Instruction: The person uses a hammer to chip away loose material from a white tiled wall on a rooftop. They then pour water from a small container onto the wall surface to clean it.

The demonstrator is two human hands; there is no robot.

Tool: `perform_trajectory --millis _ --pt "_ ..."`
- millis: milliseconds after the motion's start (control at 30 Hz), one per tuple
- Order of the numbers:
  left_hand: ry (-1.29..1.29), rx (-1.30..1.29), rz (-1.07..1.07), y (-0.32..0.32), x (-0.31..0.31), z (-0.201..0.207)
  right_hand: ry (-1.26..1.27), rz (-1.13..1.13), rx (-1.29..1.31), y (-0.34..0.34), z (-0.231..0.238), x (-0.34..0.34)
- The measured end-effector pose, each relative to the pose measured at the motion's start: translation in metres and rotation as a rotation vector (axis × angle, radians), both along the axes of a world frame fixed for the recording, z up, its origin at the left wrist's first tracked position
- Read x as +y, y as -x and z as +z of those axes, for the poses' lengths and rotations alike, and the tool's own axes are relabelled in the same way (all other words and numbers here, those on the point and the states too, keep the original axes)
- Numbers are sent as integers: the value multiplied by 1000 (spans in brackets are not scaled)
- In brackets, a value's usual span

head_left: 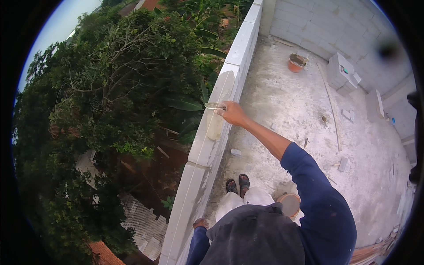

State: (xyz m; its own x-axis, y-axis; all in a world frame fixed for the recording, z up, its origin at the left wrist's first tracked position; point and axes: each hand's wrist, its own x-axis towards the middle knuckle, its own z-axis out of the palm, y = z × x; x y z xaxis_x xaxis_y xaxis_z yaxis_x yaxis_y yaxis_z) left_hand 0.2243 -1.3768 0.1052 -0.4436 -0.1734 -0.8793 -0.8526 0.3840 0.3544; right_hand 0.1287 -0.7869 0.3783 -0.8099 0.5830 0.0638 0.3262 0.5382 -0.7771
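My right hand [232,113] is stretched out over the top of a low wall of pale blocks [198,148]. Its fingers are closed on the rim of a translucent plastic cup [215,129], held at the wall's top. Around the cup and beyond it, a darker, wet-looking patch [222,87] covers the block tops. A thin string [191,181] runs lengthwise along the wall. Closer to me, my left hand [201,223] rests at the wall's inner edge, fingers laid flat and holding nothing.
By my sandalled feet [237,185] stands a round bucket with grey contents [290,205]. An orange bucket [296,66], stacked blocks [342,73] and a long wooden strip [329,106] are on the concrete floor. Trees [110,84] and lower roofs [143,221] lie beyond the wall's drop.
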Motion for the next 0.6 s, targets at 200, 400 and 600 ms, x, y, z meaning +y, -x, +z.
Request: perform_trajectory --millis 200,400,600 --pt "-116 -171 241 10 -28 -36 -1 131 86 -45 6 -83" --pt "-138 -149 37 27 -7 -50 457 383 -110 -42 -24 -120" --pt "-123 -92 -175 36 45 -16 824 37 -100 23 -51 26"
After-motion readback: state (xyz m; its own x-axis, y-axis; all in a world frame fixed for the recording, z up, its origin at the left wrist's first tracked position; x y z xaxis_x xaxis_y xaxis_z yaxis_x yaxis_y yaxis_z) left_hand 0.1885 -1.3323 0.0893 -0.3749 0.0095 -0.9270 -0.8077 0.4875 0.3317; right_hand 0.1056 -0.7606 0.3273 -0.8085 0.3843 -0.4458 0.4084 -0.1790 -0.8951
